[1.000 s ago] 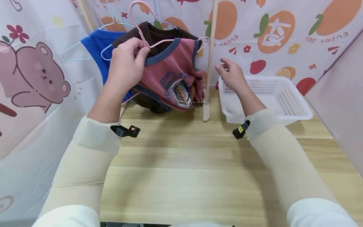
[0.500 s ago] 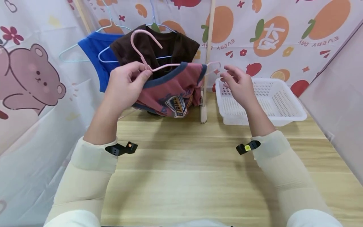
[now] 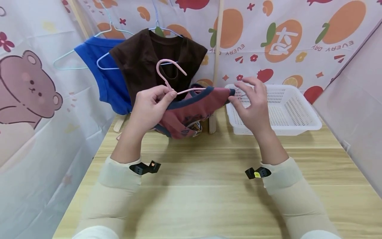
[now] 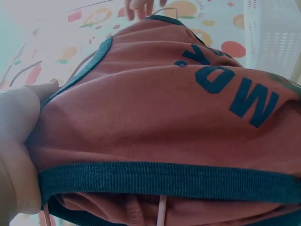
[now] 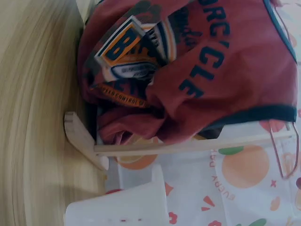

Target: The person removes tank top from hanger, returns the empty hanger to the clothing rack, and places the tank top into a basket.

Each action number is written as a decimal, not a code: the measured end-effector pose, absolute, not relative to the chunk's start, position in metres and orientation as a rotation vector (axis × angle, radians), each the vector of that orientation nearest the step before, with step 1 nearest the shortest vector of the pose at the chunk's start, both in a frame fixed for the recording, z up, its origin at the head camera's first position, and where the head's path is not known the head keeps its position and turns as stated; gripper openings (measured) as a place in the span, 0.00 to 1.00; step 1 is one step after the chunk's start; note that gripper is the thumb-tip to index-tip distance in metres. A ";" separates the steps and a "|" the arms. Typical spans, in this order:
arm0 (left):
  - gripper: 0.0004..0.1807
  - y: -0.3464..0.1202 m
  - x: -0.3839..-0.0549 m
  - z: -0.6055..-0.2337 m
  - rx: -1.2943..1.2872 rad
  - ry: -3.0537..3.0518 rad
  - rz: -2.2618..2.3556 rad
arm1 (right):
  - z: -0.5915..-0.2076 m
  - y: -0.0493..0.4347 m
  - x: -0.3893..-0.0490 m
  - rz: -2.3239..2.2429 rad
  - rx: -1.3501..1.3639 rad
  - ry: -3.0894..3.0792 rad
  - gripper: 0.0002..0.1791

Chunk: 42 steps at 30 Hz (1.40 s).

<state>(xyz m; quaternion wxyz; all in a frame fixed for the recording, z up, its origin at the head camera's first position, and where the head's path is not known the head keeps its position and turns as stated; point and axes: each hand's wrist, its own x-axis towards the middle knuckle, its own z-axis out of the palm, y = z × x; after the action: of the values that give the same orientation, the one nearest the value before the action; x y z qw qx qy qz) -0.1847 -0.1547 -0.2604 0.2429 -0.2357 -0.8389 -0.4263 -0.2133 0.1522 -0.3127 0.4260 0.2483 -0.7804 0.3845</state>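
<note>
Nearest: pale sleeves (image 3: 298,196) w/ black devices strapped at the wrists, over the wood-grain tabletop (image 3: 203,202). L hand (image 3: 152,106) pinches a pink hanger (image 3: 167,81) btwn thumb & fingers, just below the hook. R hand (image 3: 255,108) has thumb & fingers apart at the far shoulder of the red top (image 3: 191,114); can't tell if it touches. That top, blue-trimmed w/ lettering, hangs on the hanger btwn the hands, lower part bunched. White basket (image 3: 298,127) sits on the tabletop, R side. Behind: wooden rack (image 3: 219,43), brown top (image 3: 138,63) partly overlapping blue top (image 3: 110,83), both on pale blue hangers; fruit-print cloth (image 3: 253,20) in bkgd.
</note>
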 end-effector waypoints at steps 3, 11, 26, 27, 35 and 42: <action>0.10 -0.148 -0.190 -0.267 -0.691 -2.271 -1.128 | -0.315 0.148 -0.212 0.863 0.713 -1.957 0.24; 0.08 -0.132 -0.209 -0.283 -0.769 -2.193 -0.874 | -0.323 0.141 -0.211 0.755 0.758 -2.050 0.24; 0.10 -0.119 -0.223 -0.312 -0.683 -2.063 -0.702 | -0.345 0.129 -0.218 0.855 0.725 -2.019 0.16; 0.10 -0.119 -0.224 -0.315 -0.676 -2.065 -0.706 | -0.346 0.128 -0.218 0.861 0.720 -2.018 0.16; 0.08 -0.113 -0.224 -0.329 -0.684 -2.149 -0.776 | -0.354 0.124 -0.216 0.893 0.707 -2.085 0.19; 0.10 -0.114 -0.221 -0.331 -0.673 -2.257 -0.852 | -0.356 0.123 -0.218 0.905 0.743 -2.088 0.16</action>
<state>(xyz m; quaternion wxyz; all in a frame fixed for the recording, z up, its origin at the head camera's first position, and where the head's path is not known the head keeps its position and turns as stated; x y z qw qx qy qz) -0.2212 -0.1138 -0.3307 0.3130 -0.2552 -0.8558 -0.3232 -0.2185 0.1228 -0.3558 0.3652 0.2889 -0.8120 0.3519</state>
